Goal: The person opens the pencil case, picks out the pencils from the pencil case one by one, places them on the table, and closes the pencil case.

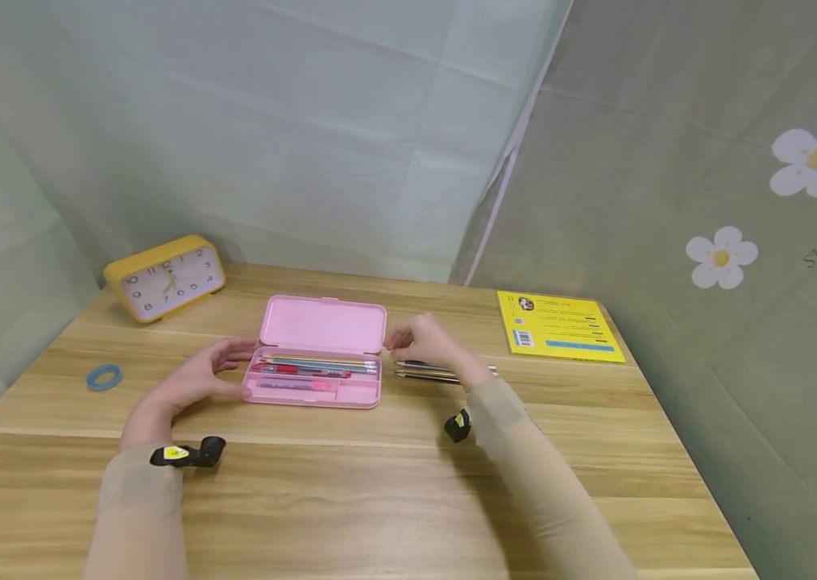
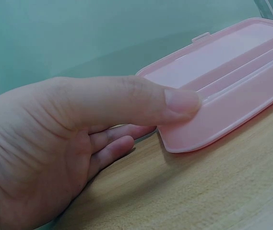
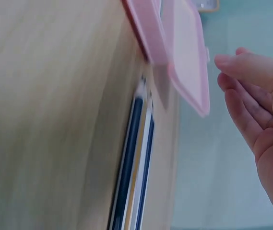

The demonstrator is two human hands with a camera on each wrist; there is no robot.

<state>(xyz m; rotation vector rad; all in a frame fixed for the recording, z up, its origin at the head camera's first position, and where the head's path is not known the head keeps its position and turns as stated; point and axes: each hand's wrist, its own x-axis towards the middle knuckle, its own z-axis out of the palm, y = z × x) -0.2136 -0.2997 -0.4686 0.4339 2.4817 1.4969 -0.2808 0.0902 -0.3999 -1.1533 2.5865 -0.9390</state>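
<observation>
A pink pencil case (image 1: 325, 322) lies with its lid raised at the middle of the table. Inside are several pencils (image 1: 358, 366), a red pen (image 1: 300, 370) and a pen with a pink end (image 1: 296, 385). My left hand (image 1: 198, 374) is at the case's left side, its straight thumb (image 2: 182, 101) at the front corner and the other fingers spread behind. Off the lid's right edge, my right hand (image 1: 426, 342) is raised with loosely bent fingers and nothing between them. Below it, several dark and light pencils (image 3: 135, 163) lie side by side, tips toward the case.
On the left stand a yellow clock (image 1: 169, 282) at the back and a blue ring (image 1: 104, 377) nearer. A yellow book (image 1: 561, 326) lies at the back right. Curtains (image 1: 307, 145) hang behind the wooden table (image 1: 350, 491).
</observation>
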